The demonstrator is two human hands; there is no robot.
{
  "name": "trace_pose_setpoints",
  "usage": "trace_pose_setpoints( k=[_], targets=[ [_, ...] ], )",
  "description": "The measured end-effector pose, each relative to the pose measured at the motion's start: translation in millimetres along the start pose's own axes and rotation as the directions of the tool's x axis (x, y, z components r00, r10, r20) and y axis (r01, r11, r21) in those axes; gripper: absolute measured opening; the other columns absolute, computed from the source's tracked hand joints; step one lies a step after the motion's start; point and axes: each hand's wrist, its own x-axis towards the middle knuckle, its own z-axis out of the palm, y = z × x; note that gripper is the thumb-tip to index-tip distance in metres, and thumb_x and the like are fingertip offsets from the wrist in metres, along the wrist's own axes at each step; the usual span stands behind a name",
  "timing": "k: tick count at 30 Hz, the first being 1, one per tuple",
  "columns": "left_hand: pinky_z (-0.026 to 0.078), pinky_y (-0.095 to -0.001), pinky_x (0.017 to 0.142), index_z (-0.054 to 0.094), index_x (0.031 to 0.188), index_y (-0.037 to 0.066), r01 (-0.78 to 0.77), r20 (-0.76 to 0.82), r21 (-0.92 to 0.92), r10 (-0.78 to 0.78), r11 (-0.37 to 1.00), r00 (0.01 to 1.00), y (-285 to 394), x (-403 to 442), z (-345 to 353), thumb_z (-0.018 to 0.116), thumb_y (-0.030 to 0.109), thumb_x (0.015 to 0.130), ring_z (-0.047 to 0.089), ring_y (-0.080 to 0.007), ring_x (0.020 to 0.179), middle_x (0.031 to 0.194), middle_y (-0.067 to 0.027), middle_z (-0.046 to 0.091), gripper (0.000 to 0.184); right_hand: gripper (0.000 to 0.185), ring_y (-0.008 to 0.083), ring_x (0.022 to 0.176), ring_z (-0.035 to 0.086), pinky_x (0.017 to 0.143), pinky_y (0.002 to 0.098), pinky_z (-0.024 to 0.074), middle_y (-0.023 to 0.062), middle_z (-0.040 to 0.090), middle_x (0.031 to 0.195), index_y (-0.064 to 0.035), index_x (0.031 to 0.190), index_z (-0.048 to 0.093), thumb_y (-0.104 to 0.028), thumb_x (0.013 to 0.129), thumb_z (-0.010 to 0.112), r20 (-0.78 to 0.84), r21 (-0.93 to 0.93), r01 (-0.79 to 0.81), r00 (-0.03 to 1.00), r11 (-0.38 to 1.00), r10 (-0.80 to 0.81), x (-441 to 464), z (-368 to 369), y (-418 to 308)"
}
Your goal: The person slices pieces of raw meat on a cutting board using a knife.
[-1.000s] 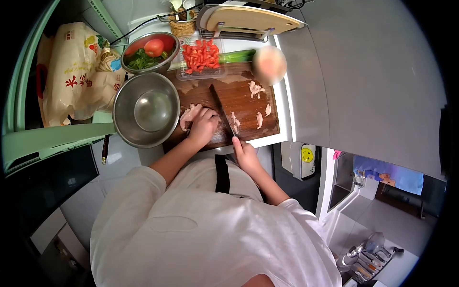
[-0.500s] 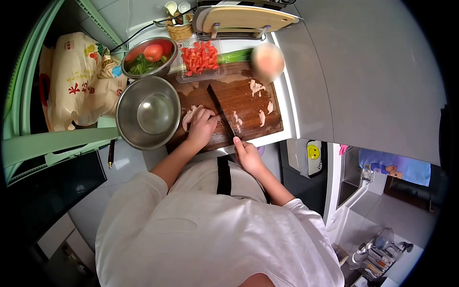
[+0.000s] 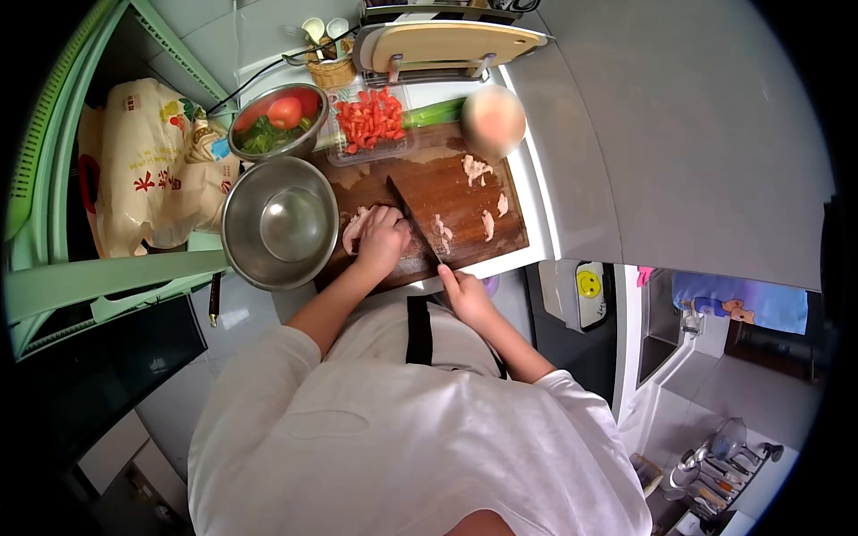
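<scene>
Little moves since the earlier frame. Right hand, grip closed, holds the kitchen knife; left hand, grip curled, pins raw meat at the cutting board's eight o'clock, seemingly uncut. Cut pieces lie at two to five.

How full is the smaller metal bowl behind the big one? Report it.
Not empty: a tomato and leafy greens show inside the smaller bowl. Cannot tell how deep they go.

Head-worn fisheye view, facing forward and down, cutting board near
</scene>
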Motion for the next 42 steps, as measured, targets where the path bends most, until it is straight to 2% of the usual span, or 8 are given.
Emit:
trace_pose_setpoints(
  k=[7,10,14,21,25,29,36,42],
  targets=[
    [0.042,-0.0402,0.081,0.066,0.070,0.004,-0.042,0.131,0.105,0.028,0.994,0.991,-0.3,11.4,-12.0,0.072,0.010,0.067,0.057,-0.0255,0.090,0.088,-0.0054,0.062,0.009,0.068,0.0421,0.076,0.064,0.075,0.0445,0.0478,0.0309,0.061,0.073,0.0115,0.082,0.063,-0.050,0.100,0.043,-0.066,0.146,-0.083,0.993,0.986,0.093,9.8,4.2,12.0],
    [0.040,-0.0406,0.084,0.069,0.073,0.008,0.076,0.089,-0.066,-0.070,0.995,0.994,16.3,20.1,-17.1,0.071,0.015,0.070,0.056,-0.0257,0.087,0.082,-0.0071,0.062,0.008,0.067,0.0413,0.077,0.064,0.076,0.0434,0.0482,0.0304,0.062,0.073,0.0112,0.082,0.063,-0.051,0.099,0.044,-0.075,0.177,-0.078,0.993,0.981,0.092,0.2,-11.7,9.1],
    [0.042,-0.0414,0.083,0.073,0.079,0.009,0.072,0.184,-0.058,-0.060,0.996,0.981,23.7,20.9,-2.3,0.070,0.017,0.075,0.058,-0.0264,0.089,0.086,-0.0075,0.065,0.010,0.061,0.0450,0.079,0.065,0.073,0.0462,0.0507,0.0308,0.063,0.076,0.0083,0.086,0.065,-0.050,0.096,0.049,-0.175,-0.043,0.097,0.979,0.994,-0.103,-17.3,-22.6,4.1],
    [0.050,-0.0358,0.071,0.072,0.082,0.005,0.050,0.313,-0.214,0.020,0.975,0.950,22.2,19.4,-48.3,0.071,0.014,0.078,0.064,-0.0283,0.079,0.084,-0.0119,0.068,0.010,0.057,0.0374,0.069,0.068,0.063,0.0463,0.0547,0.0225,0.066,0.069,0.0008,0.090,0.069,-0.054,0.090,0.055,-0.231,-0.370,0.045,0.963,0.928,-0.139,-39.0,-30.9,-12.7],
    [0.049,-0.0373,0.081,0.072,0.088,0.005,0.439,0.650,-0.237,-0.195,0.867,0.735,48.7,40.6,-89.6,0.078,0.021,0.074,0.062,-0.0282,0.090,0.088,-0.0085,0.068,0.022,0.056,0.0366,0.067,0.068,0.062,0.0460,0.0549,0.0212,0.067,0.069,-0.0005,0.092,0.069,-0.055,0.089,0.056,-0.238,-0.400,0.039,0.960,0.916,-0.145,-41.2,-28.1,-10.1],
    [0.050,-0.0408,0.083,0.067,0.100,0.003,0.027,0.379,-0.123,0.022,0.992,0.925,63.5,54.1,-50.5,0.079,0.033,0.071,0.060,-0.0307,0.097,0.101,-0.0133,0.063,0.043,0.056,0.0363,0.065,0.068,0.059,0.0459,0.0548,0.0203,0.067,0.067,-0.0011,0.089,0.068,-0.056,0.088,0.056,-0.217,-0.431,0.049,0.964,0.901,-0.156,-41.2,-23.1,-14.1],
    [0.054,-0.0452,0.076,0.068,0.082,0.002,0.011,0.548,0.190,-0.115,0.982,0.829,53.7,69.7,10.2,0.076,0.025,0.072,0.063,-0.0339,0.092,0.093,-0.0176,0.064,0.026,0.055,0.0359,0.061,0.067,0.055,0.0447,0.0544,0.0196,0.065,0.064,-0.0011,0.079,0.064,-0.054,0.089,0.056,-0.206,-0.491,0.095,0.953,0.866,-0.222,-36.5,-18.3,-17.1],
    [0.056,-0.0404,0.073,0.071,0.082,0.001,0.216,0.627,-0.089,-0.114,0.972,0.771,26.2,98.9,20.1,0.071,0.014,0.073,0.069,-0.0307,0.079,0.081,-0.0164,0.069,0.016,0.054,0.0351,0.061,0.067,0.054,0.0441,0.0545,0.0192,0.065,0.064,-0.0011,0.080,0.065,-0.054,0.089,0.056,-0.185,-0.535,0.081,0.960,0.841,-0.209,-40.2,-23.9,-24.5]
  ],
)
